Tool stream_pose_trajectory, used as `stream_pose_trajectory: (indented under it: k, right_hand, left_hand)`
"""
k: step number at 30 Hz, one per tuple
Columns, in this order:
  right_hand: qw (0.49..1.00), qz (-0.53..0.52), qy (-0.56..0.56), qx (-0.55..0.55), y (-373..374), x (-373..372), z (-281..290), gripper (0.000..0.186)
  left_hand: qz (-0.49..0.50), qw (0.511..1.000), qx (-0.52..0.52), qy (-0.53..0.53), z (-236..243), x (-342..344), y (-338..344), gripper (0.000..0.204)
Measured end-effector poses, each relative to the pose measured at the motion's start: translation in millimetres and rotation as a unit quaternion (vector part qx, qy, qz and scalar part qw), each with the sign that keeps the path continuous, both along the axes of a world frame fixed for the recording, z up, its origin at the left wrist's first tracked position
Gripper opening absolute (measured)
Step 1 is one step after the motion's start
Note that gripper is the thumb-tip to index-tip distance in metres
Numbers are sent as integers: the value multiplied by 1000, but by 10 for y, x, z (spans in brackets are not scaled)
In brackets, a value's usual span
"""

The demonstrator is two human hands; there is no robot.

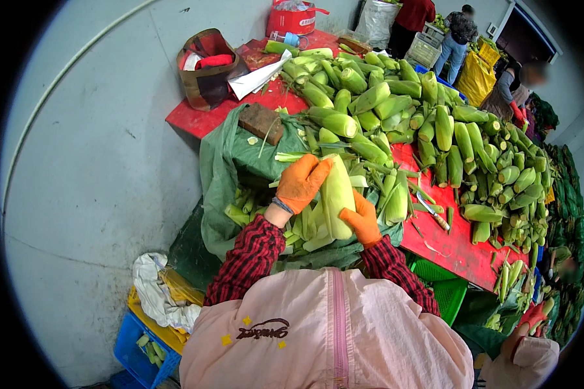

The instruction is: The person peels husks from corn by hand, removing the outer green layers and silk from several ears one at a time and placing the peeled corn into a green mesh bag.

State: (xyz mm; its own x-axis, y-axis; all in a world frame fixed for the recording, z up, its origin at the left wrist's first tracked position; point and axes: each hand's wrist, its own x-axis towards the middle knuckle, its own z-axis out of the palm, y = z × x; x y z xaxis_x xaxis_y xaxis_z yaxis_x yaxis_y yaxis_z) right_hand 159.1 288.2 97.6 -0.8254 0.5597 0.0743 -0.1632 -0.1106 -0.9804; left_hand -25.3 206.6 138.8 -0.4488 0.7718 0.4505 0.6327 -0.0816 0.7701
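Both my hands wear orange gloves and grip one pale green ear of corn (338, 201), partly husked, upright in front of me. My left hand (301, 183) closes on its upper left side, while my right hand (363, 220) holds the lower right side. Loose husk leaves hang from the ear. Beneath it, a green sack (217, 162) gapes at the table edge with stripped husks (298, 230) inside. To the right of my right hand a knife (433, 211) with a light handle lies on the red table (464, 256).
A large heap of corn ears (383, 104) covers the table beyond my hands. A brick (261, 123) weighs down the sack. A brown bag (207, 71) stands at the back left. Below left is a blue crate (133, 337). Other people work at the far right and lower right.
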Motion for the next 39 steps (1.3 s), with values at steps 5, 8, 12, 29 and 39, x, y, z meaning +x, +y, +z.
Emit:
stream_pose_trajectory:
  k: [5, 8, 12, 29, 39]
  right_hand:
    - [999, 28, 3, -24, 30, 62, 12, 71]
    - [992, 45, 61, -101, 15, 64, -93, 64]
    - [993, 26, 50, -100, -38, 53, -127, 61]
    - [977, -210, 22, 21, 310, -103, -23, 50]
    - [897, -194, -46, 395, 43, -243, 386, 34]
  left_hand:
    - [28, 972, 112, 203, -10, 76, -29, 25]
    - [11, 991, 90, -100, 4, 235, -9, 17]
    - [26, 986, 85, -140, -46, 246, 42, 20]
    - [66, 939, 0, -337, -589, -198, -105, 55]
    - [-64, 834, 157, -525, -259, 606, 23, 49]
